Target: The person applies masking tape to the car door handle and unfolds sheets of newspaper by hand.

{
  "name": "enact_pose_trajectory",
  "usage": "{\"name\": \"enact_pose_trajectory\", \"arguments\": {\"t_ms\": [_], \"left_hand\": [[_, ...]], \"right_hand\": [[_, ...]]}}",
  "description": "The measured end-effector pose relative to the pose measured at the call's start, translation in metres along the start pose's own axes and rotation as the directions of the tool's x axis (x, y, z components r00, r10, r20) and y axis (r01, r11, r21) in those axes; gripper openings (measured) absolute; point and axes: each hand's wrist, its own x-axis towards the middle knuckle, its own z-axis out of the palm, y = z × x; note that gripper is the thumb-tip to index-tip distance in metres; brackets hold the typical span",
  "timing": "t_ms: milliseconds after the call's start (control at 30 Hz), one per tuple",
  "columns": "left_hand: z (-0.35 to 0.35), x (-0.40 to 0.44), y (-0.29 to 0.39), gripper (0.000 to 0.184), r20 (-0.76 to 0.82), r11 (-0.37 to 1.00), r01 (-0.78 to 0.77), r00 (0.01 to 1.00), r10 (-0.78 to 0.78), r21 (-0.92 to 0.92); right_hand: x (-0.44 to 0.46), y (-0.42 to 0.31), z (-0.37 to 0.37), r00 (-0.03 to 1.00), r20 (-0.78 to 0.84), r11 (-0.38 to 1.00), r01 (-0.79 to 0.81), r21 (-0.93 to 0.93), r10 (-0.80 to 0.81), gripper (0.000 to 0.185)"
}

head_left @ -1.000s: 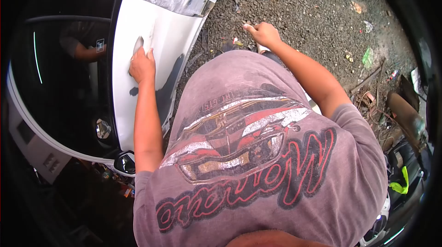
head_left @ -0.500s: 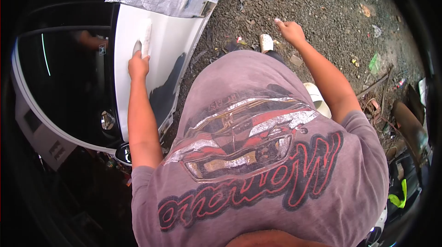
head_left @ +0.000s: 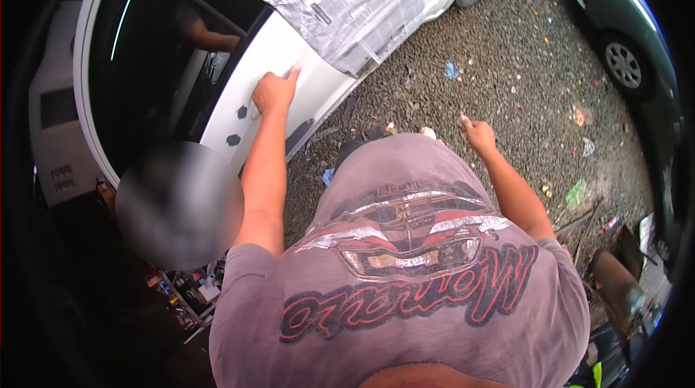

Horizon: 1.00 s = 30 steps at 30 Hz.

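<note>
My left hand is at the white car door, its thumb stretched out and its fingers bent in against the panel. Whatever those fingers grip is hidden behind the hand. Dark grey patches mark the paint just below it, and a larger dark patch lies lower on the door. Over the gravel, away from the car, is my right hand, with its fingers curled and drawn together. A pale tip shows at its end, too small to name.
Newspaper sheets cover the car's side beyond my left hand. A dark car stands across the gravel. Scraps of litter are scattered about. A blurred round patch hides the area left of my forearm.
My view has swung, so more of both cars shows. My left hand has moved along the door toward the newspaper, covering the pale strip seen beyond it earlier. My right hand stays curled.
</note>
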Motion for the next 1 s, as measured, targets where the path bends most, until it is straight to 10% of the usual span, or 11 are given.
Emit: {"name": "enact_pose_trajectory", "arguments": {"t_ms": [267,433,500,700,833,1000], "left_hand": [[0.005,-0.006,-0.018,0.06,0.027,0.97,0.1,0.995,-0.097,-0.22],[0.074,-0.092,-0.042,0.058,-0.106,0.861,-0.245,0.97,0.22,-0.446],[0.074,-0.134,-0.047,0.042,0.223,0.826,-0.132,0.929,0.296,-0.548],[0.119,-0.216,-0.116,0.027,0.331,0.802,0.066,0.928,0.169,-0.594],[0.128,-0.231,-0.173,0.039,0.254,0.793,0.075,0.962,0.103,-0.604],[0.035,-0.149,-0.17,0.02,-0.091,0.676,-0.442,0.868,0.489,-0.589]], "right_hand": [[0.0,-0.025,-0.012,0.99,-0.002,0.99,0.138,0.007,-0.138,0.058],[0.0,-0.033,-0.007,0.933,0.255,0.967,0.241,0.078,-0.253,0.031],[0.027,-0.013,0.019,0.885,0.329,0.937,0.348,-0.001,-0.329,0.043],[0.067,-0.016,0.082,0.763,0.553,0.938,0.215,0.271,-0.334,0.075],[0.005,-0.103,0.058,0.761,0.536,0.925,0.361,0.117,-0.365,0.072],[0.013,-0.139,0.108,0.734,0.538,0.778,0.592,-0.21,-0.414,0.069]]}}
